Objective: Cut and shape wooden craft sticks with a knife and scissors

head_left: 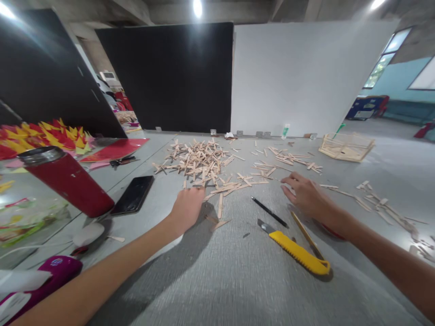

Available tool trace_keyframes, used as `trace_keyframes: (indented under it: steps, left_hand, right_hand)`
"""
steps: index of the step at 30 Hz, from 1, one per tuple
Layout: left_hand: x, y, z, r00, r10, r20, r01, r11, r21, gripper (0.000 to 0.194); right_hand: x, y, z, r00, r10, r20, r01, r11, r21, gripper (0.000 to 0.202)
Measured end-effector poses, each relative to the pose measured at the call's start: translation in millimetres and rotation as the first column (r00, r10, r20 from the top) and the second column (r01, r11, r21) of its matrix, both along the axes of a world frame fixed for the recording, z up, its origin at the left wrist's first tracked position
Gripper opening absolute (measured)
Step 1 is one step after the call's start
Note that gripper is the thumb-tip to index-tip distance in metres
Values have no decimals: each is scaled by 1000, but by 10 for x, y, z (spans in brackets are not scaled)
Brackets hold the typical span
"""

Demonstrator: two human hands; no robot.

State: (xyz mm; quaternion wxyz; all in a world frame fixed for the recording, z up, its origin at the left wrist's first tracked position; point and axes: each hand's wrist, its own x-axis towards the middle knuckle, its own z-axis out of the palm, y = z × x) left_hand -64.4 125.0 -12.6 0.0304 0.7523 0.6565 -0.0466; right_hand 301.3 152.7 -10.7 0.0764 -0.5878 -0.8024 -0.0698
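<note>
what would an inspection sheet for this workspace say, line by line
surface: grey table, scattered with bits of wood
job's things: loose wooden sticks in a heap, more strewn rightward; light-coloured frame at far right; yellow cutter and thin black tool between the forearms
clutter: red flask, dark phone, red and yellow folded paper at left
hands: left hand at the heap's near edge, fingertips hidden; right hand by the strewn sticks, thumb and forefinger apart
cables: white cord at left, running to a rounded white object
surroundings: black panel and white panel behind
</note>
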Motion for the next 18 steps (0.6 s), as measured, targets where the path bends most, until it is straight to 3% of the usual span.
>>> trace_keyframes:
  steps: [7, 12, 15, 18]
  left_hand:
    - [-79, 32, -14, 998, 8, -57, -6, 1000, 28, 41]
    - [-147, -11, 45, 997, -5, -71, 12, 995, 103, 40]
    - [-152, -107, 51, 996, -69, -60, 79, 977, 196, 27]
    - [-134, -237, 4, 994, -99, -50, 110, 941, 320, 61]
  right_hand:
    - [40, 675, -144, 992, 129, -9, -130, 990, -64, 28]
    - [398, 1121, -162, 1000, 9, 26, -7, 995, -100, 32]
    - [579, 1279, -150, 998, -60, 23, 62, 989, -135, 33]
    - [645, 1327, -147, 990, -140, -1, 138, 979, -152, 33]
